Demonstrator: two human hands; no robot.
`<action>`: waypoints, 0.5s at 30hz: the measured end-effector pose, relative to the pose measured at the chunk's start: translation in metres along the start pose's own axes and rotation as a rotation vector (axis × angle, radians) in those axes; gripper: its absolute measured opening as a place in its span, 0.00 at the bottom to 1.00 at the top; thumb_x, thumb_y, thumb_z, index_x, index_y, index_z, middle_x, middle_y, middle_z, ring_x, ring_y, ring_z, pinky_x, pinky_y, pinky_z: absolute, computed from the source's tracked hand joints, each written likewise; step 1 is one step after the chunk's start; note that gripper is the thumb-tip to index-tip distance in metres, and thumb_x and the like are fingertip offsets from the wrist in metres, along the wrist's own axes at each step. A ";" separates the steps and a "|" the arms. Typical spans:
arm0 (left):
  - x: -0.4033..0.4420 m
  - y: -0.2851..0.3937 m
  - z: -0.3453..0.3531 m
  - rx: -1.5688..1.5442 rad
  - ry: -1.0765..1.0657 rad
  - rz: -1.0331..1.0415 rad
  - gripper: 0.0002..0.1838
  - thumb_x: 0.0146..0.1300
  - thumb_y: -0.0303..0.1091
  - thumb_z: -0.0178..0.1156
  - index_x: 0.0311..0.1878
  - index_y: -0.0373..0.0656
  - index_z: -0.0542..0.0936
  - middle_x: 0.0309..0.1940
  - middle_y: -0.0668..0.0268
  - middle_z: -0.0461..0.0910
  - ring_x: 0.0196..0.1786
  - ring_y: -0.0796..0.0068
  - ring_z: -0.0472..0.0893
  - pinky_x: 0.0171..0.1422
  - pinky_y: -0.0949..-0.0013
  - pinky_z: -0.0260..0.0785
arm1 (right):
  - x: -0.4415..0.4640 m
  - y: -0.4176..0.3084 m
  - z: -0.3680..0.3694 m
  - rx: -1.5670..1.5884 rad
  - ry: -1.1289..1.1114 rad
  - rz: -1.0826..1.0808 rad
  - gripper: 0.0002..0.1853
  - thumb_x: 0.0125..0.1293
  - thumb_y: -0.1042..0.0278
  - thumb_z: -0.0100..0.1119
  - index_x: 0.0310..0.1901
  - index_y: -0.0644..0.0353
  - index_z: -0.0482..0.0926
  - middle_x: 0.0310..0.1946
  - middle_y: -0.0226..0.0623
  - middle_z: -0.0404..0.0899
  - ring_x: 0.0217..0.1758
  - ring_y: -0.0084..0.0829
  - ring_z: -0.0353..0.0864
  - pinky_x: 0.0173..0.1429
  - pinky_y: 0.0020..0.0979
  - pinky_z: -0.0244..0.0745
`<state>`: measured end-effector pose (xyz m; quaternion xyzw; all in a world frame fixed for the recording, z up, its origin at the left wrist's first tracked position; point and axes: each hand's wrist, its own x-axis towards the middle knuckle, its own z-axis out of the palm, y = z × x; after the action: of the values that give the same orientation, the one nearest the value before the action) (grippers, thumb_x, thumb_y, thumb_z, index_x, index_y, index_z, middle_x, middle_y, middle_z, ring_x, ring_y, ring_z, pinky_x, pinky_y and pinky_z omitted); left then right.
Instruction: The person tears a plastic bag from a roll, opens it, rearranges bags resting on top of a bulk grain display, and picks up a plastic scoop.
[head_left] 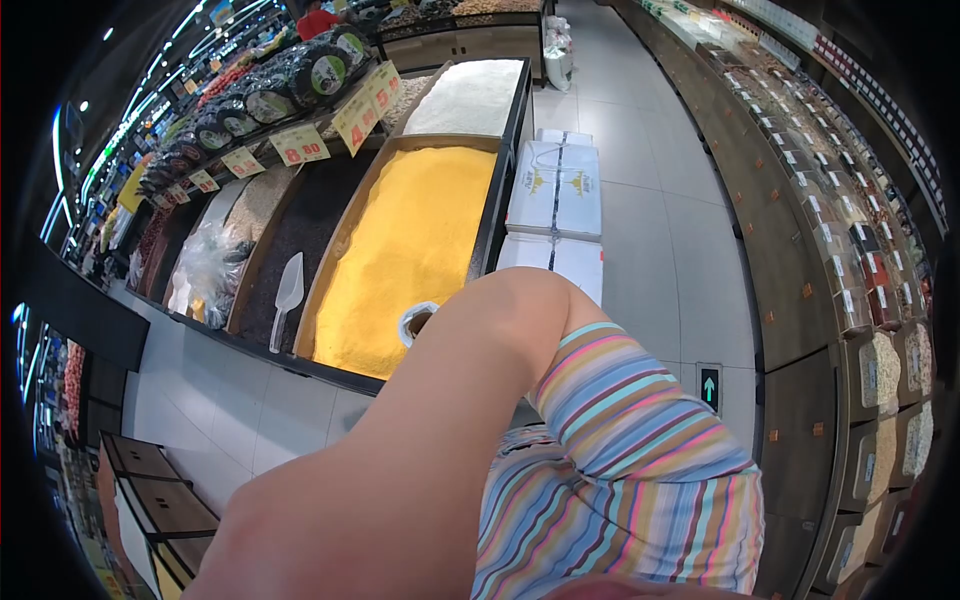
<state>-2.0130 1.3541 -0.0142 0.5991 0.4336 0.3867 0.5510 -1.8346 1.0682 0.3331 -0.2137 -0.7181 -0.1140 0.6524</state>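
My right arm, in a striped short sleeve (620, 400), bends across the view, and its forearm runs back toward the camera. At the lower left, very near the lens, is the back of my right hand (300, 530); its fingers are out of sight. My left hand does not show. Beyond the forearm stands a bin of yellow grain (410, 230). A round white-rimmed thing with a brown inside (415, 322) lies on that grain, partly hidden by my arm. A clear plastic scoop (287, 295) rests in the neighbouring bin of dark grain (305, 220).
White cartons (555, 190) stand on the floor beside the bins. A bin of white grain (465, 98) is farther back. Price signs (300, 145) hang over the display. Shelves of food containers (840, 230) line the right side of the tiled aisle (640, 200).
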 end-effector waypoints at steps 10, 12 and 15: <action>0.000 -0.003 -0.008 -0.108 -0.045 -0.036 0.11 0.67 0.35 0.51 0.37 0.35 0.74 0.30 0.69 0.73 0.32 0.80 0.71 0.37 0.74 0.65 | -0.141 0.001 0.026 0.477 -0.724 0.474 0.11 0.64 0.62 0.54 0.31 0.62 0.70 0.36 0.44 0.71 0.41 0.45 0.72 0.41 0.40 0.68; 0.004 -0.010 -0.002 -0.055 -0.019 -0.026 0.10 0.67 0.34 0.51 0.32 0.39 0.75 0.25 0.73 0.72 0.30 0.84 0.69 0.33 0.76 0.62 | -0.146 0.006 0.028 0.521 -0.692 0.463 0.12 0.65 0.61 0.53 0.32 0.62 0.71 0.40 0.44 0.71 0.46 0.45 0.72 0.46 0.41 0.68; -0.002 0.002 0.010 0.010 -0.029 0.034 0.12 0.67 0.35 0.52 0.27 0.41 0.73 0.22 0.77 0.70 0.25 0.88 0.64 0.26 0.79 0.55 | -0.139 0.016 0.025 0.576 -0.751 0.492 0.12 0.66 0.60 0.52 0.37 0.63 0.74 0.48 0.46 0.72 0.54 0.48 0.71 0.53 0.43 0.69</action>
<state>-2.0041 1.3486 -0.0135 0.6146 0.4173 0.3851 0.5475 -1.8411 1.0710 0.1911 -0.2139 -0.8331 0.3285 0.3903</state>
